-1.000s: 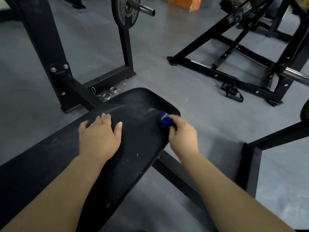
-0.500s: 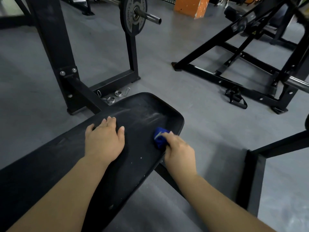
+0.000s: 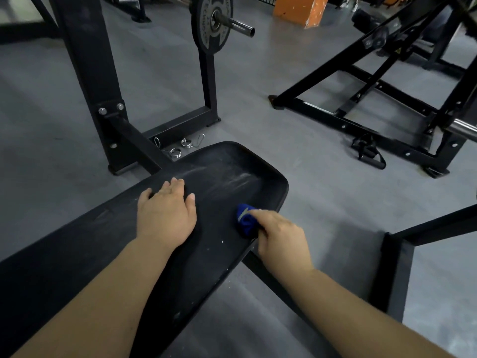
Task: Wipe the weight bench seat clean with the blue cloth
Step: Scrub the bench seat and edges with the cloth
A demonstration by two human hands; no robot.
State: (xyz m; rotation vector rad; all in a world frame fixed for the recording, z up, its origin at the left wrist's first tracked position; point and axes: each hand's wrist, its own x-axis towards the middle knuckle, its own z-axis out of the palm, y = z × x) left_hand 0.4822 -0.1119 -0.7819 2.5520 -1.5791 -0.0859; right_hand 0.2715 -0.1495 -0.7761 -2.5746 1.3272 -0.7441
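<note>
The black weight bench seat [image 3: 227, 177] runs from lower left to its rounded end at the centre, with pale dusty streaks near that end and white specks nearer me. My right hand [image 3: 280, 237] grips a bunched blue cloth [image 3: 245, 220] and holds it against the seat's right edge. My left hand [image 3: 166, 209] rests flat on the seat's middle, fingers straight and pointing away from me.
Behind the seat stands a black rack upright [image 3: 95, 81] with a barbell plate [image 3: 211, 21]. Spring collars [image 3: 180, 147] lie on the grey floor. A black machine frame [image 3: 361, 117], a strap handle [image 3: 369, 153] and another frame [image 3: 397, 267] stand on the right.
My right hand has drawn the blue cloth back along the seat's right edge toward me, away from the rounded end. My left hand stays pressed in the same spot.
</note>
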